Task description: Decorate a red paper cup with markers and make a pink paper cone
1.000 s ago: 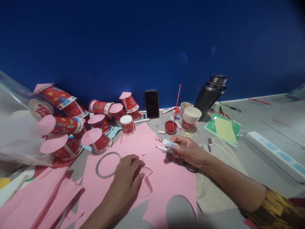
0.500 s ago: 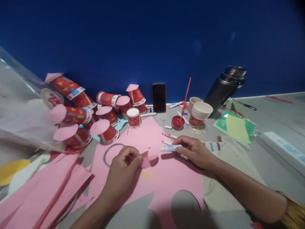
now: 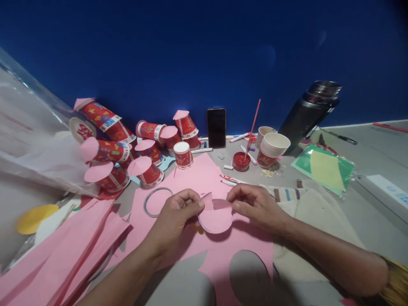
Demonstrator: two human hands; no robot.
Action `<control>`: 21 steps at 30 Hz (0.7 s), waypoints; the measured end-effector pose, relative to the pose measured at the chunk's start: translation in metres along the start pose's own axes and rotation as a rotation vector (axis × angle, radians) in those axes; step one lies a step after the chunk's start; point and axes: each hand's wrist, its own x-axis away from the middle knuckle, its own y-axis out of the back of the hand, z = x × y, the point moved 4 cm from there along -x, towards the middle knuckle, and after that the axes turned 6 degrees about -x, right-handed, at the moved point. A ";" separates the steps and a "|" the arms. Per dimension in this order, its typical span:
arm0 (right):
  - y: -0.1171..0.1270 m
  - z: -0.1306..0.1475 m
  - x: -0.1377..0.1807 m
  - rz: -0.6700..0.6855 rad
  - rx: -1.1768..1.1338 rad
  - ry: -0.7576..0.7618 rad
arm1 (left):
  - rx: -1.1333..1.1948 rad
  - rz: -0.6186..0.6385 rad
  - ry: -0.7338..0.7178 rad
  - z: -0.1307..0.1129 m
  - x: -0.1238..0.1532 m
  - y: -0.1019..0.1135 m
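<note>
A round pink paper disc with a cut from its upper edge is held up between my two hands. My left hand pinches its left edge beside the slit, where one flap stands raised. On the opposite edge, my right hand has its thumb and fingers closed on the paper. Beneath lies a large pink sheet with rounded pieces cut out of it. A grey ring rests on that sheet, left of my left hand.
Red paper cups with pink cone tops stand at the back left. A phone leans on the blue wall. Further right are a red paint pot, stacked cups and a black flask. Folded pink paper lies front left.
The glue tube has left my right hand and I cannot make it out now. My right hand has taken the disc's right edge, and the disc is now raised and opened toward me.
</note>
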 end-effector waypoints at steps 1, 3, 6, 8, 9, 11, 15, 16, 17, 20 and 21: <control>0.000 0.001 0.001 -0.032 -0.020 -0.011 | -0.054 -0.008 -0.014 -0.003 -0.001 -0.002; 0.001 0.002 0.004 -0.100 -0.037 -0.017 | -0.158 -0.020 -0.048 -0.009 -0.003 -0.008; 0.006 0.004 0.006 -0.159 -0.043 -0.009 | -0.287 -0.029 -0.097 -0.013 -0.006 -0.017; 0.008 0.006 0.006 -0.167 -0.049 -0.012 | -0.318 -0.043 -0.113 -0.012 -0.009 -0.021; 0.008 0.007 0.006 -0.170 -0.047 -0.016 | -0.313 -0.046 -0.115 -0.011 -0.009 -0.023; 0.008 0.007 0.005 -0.169 -0.035 -0.026 | -0.279 -0.044 -0.108 -0.007 -0.010 -0.024; 0.005 0.007 0.003 -0.158 0.005 -0.035 | -0.266 -0.033 -0.104 -0.003 -0.011 -0.022; 0.004 0.007 0.003 -0.155 0.015 -0.034 | -0.269 -0.031 -0.104 -0.002 -0.011 -0.022; 0.004 0.007 0.003 -0.153 0.026 -0.033 | -0.268 -0.029 -0.104 -0.002 -0.011 -0.021; 0.003 0.006 0.002 -0.149 0.065 -0.012 | -0.255 -0.022 -0.097 0.000 -0.010 -0.020; 0.003 0.007 0.003 -0.149 0.082 0.003 | -0.252 -0.021 -0.099 0.001 -0.010 -0.019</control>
